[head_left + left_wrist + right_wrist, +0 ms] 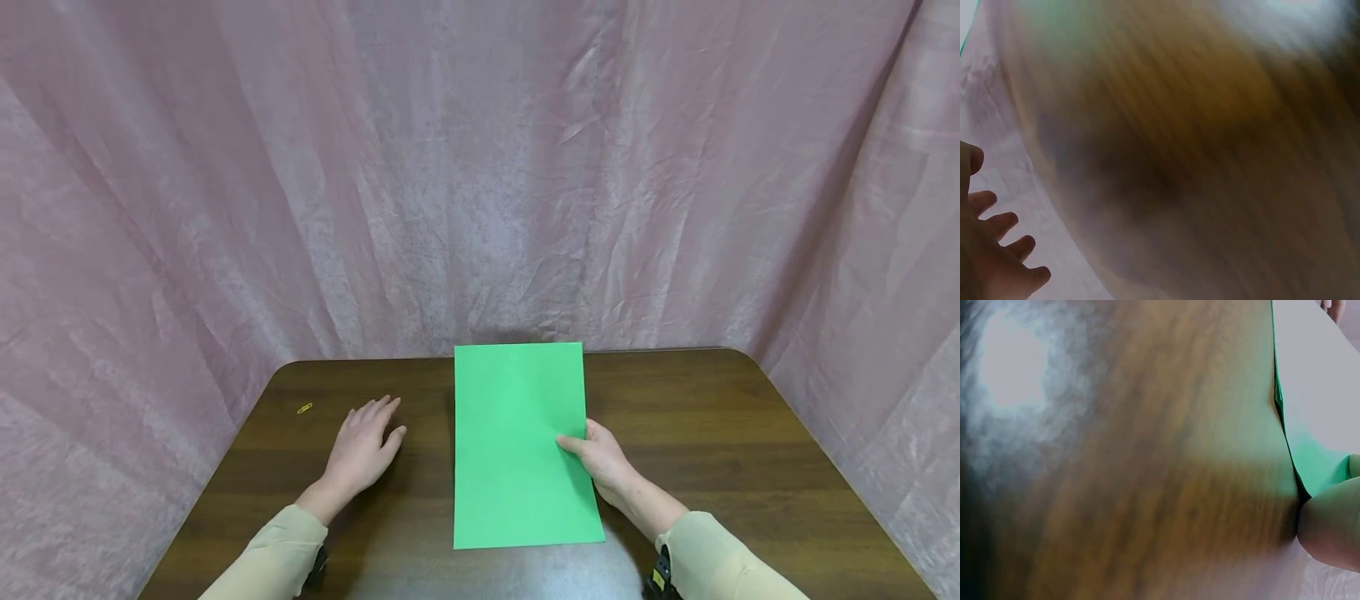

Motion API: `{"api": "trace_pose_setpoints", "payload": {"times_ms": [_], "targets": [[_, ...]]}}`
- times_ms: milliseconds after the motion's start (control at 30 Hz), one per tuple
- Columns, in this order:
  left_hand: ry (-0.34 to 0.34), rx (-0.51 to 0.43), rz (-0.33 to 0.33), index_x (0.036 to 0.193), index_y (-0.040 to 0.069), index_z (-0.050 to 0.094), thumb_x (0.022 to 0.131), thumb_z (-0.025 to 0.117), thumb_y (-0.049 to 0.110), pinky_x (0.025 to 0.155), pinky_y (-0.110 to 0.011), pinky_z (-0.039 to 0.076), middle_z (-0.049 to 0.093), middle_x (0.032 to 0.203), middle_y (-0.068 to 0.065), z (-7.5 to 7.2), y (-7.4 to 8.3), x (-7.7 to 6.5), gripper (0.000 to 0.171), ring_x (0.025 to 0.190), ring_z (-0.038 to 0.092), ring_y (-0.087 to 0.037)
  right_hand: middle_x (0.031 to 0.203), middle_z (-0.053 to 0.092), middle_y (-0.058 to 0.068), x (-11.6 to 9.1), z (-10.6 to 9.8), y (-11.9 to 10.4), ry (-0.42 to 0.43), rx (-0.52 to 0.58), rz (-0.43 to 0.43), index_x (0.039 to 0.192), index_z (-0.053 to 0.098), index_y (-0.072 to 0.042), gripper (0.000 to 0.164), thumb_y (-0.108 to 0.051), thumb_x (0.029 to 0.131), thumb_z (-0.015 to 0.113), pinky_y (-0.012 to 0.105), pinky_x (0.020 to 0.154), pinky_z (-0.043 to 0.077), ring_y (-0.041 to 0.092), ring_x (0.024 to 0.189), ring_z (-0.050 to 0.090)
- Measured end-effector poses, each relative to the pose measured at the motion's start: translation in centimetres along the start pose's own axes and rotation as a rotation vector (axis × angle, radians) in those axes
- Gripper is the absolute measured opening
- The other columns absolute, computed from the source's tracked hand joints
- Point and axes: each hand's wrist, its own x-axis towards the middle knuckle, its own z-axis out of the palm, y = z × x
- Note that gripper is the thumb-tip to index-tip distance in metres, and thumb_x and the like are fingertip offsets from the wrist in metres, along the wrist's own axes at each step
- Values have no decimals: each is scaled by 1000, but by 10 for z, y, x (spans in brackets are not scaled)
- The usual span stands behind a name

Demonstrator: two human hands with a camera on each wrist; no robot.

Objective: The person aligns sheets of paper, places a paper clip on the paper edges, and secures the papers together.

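My right hand [603, 462] pinches the right edge of a green sheet of paper [517, 450], the thumb on top and the other fingers mostly hidden beneath. The right wrist view shows the underlying edge of the green paper [1313, 459], with a small gap or fold along it; whether it is more than one sheet I cannot tell. Left of the paper, my left hand [360, 446] is over the table with its fingers spread, holding nothing. Its fingers [1004, 222] also show apart in the left wrist view. A small yellow paper clip [304, 408] lies beyond it, toward the left.
A dark brown wooden table [690, 417] with rounded far corners lies under both hands. Pink curtains [480, 167] hang behind it and along both sides. Light glares off the tabletop near the front.
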Motion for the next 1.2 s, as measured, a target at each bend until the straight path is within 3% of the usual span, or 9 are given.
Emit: {"api": "trace_pose_setpoints", "payload": {"times_ms": [433, 833, 1200], "targets": [[-141, 105, -215, 161, 2, 26, 107, 46, 51, 113, -75, 8, 19, 164, -30, -18, -55, -17, 76, 148, 15, -54, 120, 69, 15, 1, 1, 1, -6, 22, -4, 142, 51, 3, 42, -8, 103, 60, 41, 79, 58, 27, 97, 70], [-207, 73, -329, 163, 2, 18, 106, 35, 63, 110, -79, -2, 7, 165, -33, -33, -88, -26, 85, 147, 5, -58, 124, 66, 18, -2, 0, -2, -3, -6, 0, 142, 48, 5, 44, -9, 103, 60, 41, 80, 57, 27, 98, 69], [-247, 58, -392, 162, -1, 15, 104, 28, 68, 109, -79, -4, 3, 163, -36, -40, -102, -30, 92, 145, 1, -61, 123, 66, 17, 0, 1, -2, -15, 4, 4, 143, 48, 4, 43, -9, 103, 59, 41, 80, 57, 26, 97, 69]]}}
